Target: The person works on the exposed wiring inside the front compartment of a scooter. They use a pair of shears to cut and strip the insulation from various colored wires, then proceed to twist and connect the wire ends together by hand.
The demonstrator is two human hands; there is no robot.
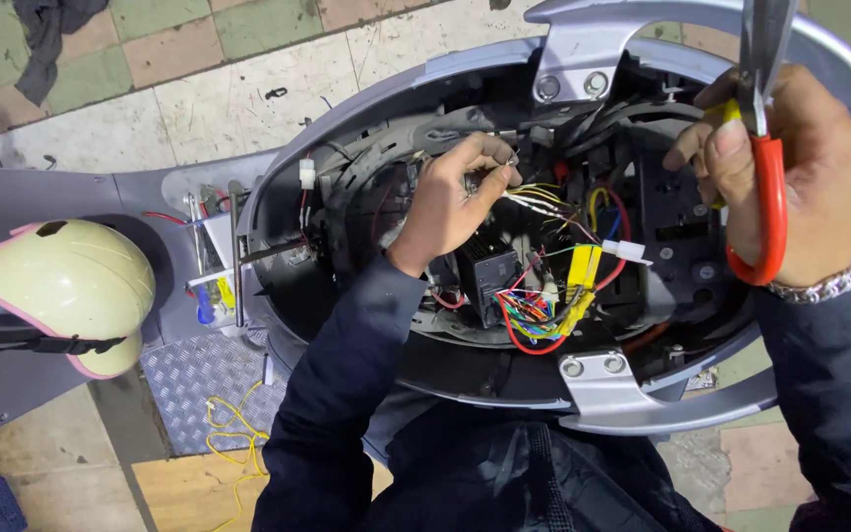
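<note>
Deep in the open scooter body [347, 128], the left hand [450, 202] pinches thin, limp wires [534, 202], best gripped near their ends, while the right hand [785, 172], off beside it, clenches red-handled scissors [768, 197].

Likely a repair workshop: opened scooter [504, 246], exposed wiring [534, 315], tiled floor [199, 59].

Our single head-worn view, looking steeply down from just above, close over the opened scooter body [347, 128] and its wiring bay [544, 286], our own sleeves at the lower edge, tiled floor [199, 59] at the margins
</note>
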